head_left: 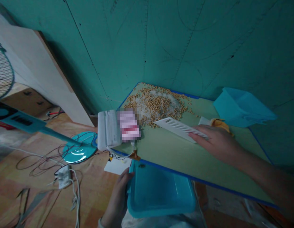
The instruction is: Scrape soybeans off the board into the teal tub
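Note:
My right hand [214,141] is closed on one end of a white slotted plastic strip [172,124], held over the table. Its far tip points at a heap of round tan beans [158,103], which look like soybeans, mixed with clear-white granules [143,109]. At the table's near edge, my left hand [120,186] grips the left rim of a blue plastic basin [161,188]. The basin is just below the table edge, and I see only a small dark spot near its back rim.
A green-topped table [161,152] with blue edging stands against a green wall [147,47]. On it are a white device [109,129], a blurred-out pink item [129,125], a blue bin [241,107] and a yellow-brown cloth [221,125]. Left are a fan base [80,147] and cables.

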Tool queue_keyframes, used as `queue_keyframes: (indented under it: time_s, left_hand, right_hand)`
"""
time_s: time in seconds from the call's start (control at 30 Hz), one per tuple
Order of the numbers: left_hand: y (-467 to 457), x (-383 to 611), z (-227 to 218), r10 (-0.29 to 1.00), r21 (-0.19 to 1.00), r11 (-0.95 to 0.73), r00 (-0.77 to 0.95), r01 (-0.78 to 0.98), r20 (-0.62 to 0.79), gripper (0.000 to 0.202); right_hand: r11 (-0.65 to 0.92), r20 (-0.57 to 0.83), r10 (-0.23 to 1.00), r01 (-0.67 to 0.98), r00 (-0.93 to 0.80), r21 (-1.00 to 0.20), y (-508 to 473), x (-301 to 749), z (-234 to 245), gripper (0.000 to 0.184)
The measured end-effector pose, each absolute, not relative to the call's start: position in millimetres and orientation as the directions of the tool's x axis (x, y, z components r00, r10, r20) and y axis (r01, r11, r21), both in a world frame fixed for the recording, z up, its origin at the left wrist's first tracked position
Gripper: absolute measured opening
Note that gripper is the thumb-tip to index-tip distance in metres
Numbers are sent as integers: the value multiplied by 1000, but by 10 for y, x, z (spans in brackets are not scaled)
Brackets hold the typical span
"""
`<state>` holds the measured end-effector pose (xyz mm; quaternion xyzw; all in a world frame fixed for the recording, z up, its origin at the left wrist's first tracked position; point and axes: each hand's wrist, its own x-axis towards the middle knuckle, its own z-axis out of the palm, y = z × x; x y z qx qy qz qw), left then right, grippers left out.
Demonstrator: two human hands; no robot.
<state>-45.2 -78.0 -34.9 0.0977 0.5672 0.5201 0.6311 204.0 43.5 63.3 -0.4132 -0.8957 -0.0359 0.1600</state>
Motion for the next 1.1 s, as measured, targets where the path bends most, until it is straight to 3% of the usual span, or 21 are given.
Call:
queue_keyframes:
  time_s: [0.23,0.47,0.63,1.1]
  left_hand:
    - [-753,-498,-434,752,710,434,-211,-554,-625,20]
    - [-687,-496,-552,755,691,430,-188,-581,-628,29]
    - [-718,-522,-548,744,693,460,-186,-554,-642,16]
    - [-793,-456,-359,758,647,446,-123,-618,-640,24]
  right_hand:
    - [670,241,720,742,-651,0,509,1921,630,21]
    - [666,243,714,744,-657,56,512,1901,627,22]
    - [659,227,729,752,-646,25,507,1891,609,24]
    - [728,201,676,684,-709,-34,401,1962,580,19]
